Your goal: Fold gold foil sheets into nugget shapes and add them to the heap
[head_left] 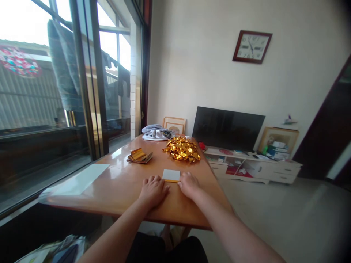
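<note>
A small sheet of gold foil paper [171, 175] lies on the wooden table in front of me, pale back facing up. Along its near edge runs a narrow gold fold. My left hand [154, 190] rests at the left end of that fold, fingers bent and thumb beside the near edge, closed on the paper. At the opposite end, my right hand [189, 183] is closed on the paper's edge with its fingers curled. Beyond the hands is a heap of folded gold foil pieces [182, 149]. A stack of foil sheets [139, 156] sits farther left, its top sheet curling up.
Folded cloth [156, 132] lies at the far end of the table [120, 188]. Glass sliding doors [90, 80] stand close on the left. Past the table's right edge are a television [229, 128] and a low white cabinet [274, 170].
</note>
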`<act>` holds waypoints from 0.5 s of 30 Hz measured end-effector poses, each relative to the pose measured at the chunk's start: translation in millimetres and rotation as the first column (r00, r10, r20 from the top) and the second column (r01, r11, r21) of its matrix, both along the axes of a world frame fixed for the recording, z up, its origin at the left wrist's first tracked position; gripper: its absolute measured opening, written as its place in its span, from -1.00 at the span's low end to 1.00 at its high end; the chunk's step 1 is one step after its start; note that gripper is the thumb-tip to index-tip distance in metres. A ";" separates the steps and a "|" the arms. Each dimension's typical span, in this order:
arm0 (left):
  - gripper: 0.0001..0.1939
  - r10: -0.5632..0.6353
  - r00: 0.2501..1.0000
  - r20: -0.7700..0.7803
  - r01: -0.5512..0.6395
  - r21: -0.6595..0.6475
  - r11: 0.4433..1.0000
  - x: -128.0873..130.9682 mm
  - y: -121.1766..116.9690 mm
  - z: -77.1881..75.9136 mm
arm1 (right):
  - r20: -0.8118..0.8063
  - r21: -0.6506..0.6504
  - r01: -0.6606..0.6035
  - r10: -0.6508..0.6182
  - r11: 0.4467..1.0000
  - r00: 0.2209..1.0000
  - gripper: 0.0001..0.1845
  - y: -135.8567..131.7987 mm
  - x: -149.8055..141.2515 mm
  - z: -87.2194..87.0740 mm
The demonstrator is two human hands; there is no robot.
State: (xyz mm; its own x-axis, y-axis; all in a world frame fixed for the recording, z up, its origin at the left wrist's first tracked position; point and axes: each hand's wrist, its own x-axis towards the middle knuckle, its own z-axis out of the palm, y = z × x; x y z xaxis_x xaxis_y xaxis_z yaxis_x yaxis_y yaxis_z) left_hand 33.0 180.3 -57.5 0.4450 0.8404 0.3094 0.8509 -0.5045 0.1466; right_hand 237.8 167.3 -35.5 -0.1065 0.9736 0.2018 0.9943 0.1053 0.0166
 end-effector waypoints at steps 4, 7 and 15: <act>-0.48 -0.008 1.000 0.024 0.008 0.008 1.000 -2.1 0.0 -0.9 | 0.004 0.036 -0.030 0.030 0.999 1.000 -0.71 -1.7 0.3 -2.3; -0.51 -0.010 0.999 0.043 0.010 0.010 1.000 -2.9 0.6 -1.8 | -0.004 0.076 -0.028 0.028 0.997 1.000 -0.74 -6.7 0.2 -3.6; -0.51 -0.011 0.997 0.082 0.013 -0.023 1.000 -1.9 3.1 -4.0 | -0.089 0.146 -0.021 0.035 0.989 0.995 -0.74 -7.6 0.5 -2.8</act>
State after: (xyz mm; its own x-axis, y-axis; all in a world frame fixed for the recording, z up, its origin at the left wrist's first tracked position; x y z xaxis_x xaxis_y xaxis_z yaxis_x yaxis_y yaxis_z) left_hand 31.1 183.4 -61.5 0.4294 0.8426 0.3250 0.8293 -0.5104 0.2276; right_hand 238.2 159.7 -38.2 -0.1081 0.9304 0.3504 0.9890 0.1364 -0.0570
